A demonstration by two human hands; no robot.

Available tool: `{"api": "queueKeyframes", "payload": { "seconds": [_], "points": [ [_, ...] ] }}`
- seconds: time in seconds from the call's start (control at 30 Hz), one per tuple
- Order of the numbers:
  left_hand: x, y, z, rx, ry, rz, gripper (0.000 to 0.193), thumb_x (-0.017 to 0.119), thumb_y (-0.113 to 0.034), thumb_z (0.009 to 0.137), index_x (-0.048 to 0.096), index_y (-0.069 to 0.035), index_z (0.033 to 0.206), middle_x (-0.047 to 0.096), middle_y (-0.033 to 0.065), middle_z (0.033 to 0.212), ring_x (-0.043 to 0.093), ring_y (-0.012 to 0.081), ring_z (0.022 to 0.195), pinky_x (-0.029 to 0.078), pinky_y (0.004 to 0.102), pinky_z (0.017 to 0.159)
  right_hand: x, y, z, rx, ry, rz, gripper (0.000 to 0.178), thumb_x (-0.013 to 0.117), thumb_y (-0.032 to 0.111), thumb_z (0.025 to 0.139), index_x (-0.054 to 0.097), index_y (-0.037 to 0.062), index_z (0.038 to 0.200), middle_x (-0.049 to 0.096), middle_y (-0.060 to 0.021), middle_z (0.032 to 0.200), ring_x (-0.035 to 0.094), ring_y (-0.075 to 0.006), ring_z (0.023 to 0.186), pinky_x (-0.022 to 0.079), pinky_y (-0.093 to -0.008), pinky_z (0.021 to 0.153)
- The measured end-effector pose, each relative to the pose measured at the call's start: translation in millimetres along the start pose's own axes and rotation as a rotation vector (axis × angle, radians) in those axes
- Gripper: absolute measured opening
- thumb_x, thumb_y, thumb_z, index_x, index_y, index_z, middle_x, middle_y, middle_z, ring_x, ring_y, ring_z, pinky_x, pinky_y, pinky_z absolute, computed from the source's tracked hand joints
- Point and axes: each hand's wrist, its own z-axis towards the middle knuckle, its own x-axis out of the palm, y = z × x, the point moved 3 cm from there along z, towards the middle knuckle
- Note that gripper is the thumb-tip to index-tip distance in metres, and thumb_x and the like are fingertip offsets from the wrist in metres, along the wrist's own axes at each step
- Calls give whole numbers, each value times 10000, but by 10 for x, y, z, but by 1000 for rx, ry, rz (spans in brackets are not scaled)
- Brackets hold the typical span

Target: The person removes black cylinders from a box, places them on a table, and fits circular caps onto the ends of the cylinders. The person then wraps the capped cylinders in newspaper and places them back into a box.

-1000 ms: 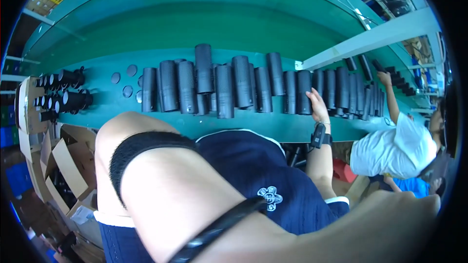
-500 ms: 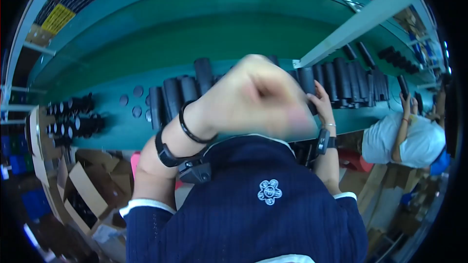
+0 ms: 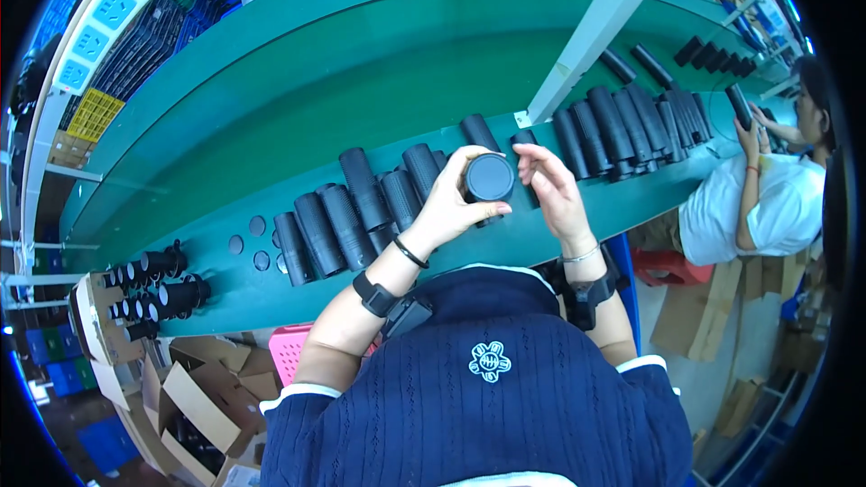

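My left hand (image 3: pixel 446 203) wraps round a black cylindrical tube (image 3: pixel 490 178), held above the bench with its round, capped-looking end facing up. Just right of it is my right hand (image 3: pixel 557 197), its fingers slightly bent and apart, with no object visible in them. Several ribbed black tubes (image 3: pixel 347 225) lie side by side on the green bench, left of my hands. A second row of similar tubes (image 3: pixel 613 126) lies to the right. Small dark discs (image 3: pixel 236 244) are scattered at the left end of the left row.
Black fittings (image 3: pixel 185 295) stand in a group at the bench's left end. A grey post (image 3: pixel 577 54) rises behind my right hand. At the far right a co-worker (image 3: pixel 767 189) holds another tube. Open cardboard boxes (image 3: pixel 194 401) lie below left.
My left hand has dropped from a blurred position high in front and now shows the tube. My right hand has come away from the right row toward it.
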Motion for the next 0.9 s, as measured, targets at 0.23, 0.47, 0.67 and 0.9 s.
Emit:
{"api": "queueKeyframes", "payload": {
  "seconds": [0.23,0.47,0.67,0.9],
  "points": [
    [44,-3,-45,292,95,620,724,802,-318,707,442,-82,1288,451,132,1300,384,321,1295,65,587,1120,104,49,15,4,98,7,332,651,122,875,647,8,1186,520,-33,1044,498,-128,1006,406,-242,889],
    [97,-71,-56,422,64,689,603,728,-342,720,481,-78,1202,506,121,1192,448,321,1208,130,564,1110,48,-114,-45,-20,147,228,306,669,84,859,671,25,1159,539,-29,1064,508,-134,1020,425,-258,897],
    [81,-198,-48,417,-47,702,521,720,-269,715,524,-55,1148,554,133,1129,493,312,1143,288,468,1040,163,-83,13,16,39,73,253,641,56,861,688,1,1103,590,-49,892,551,-153,903,424,-275,855],
    [-224,-236,77,64,-151,-344,527,698,-302,775,517,-12,1177,574,133,1153,543,247,1123,410,389,1008,252,-11,268,-155,212,-550,764,732,230,770,390,102,1441,471,-138,1309,445,-280,1220,334,-381,1057]
  ]
}}
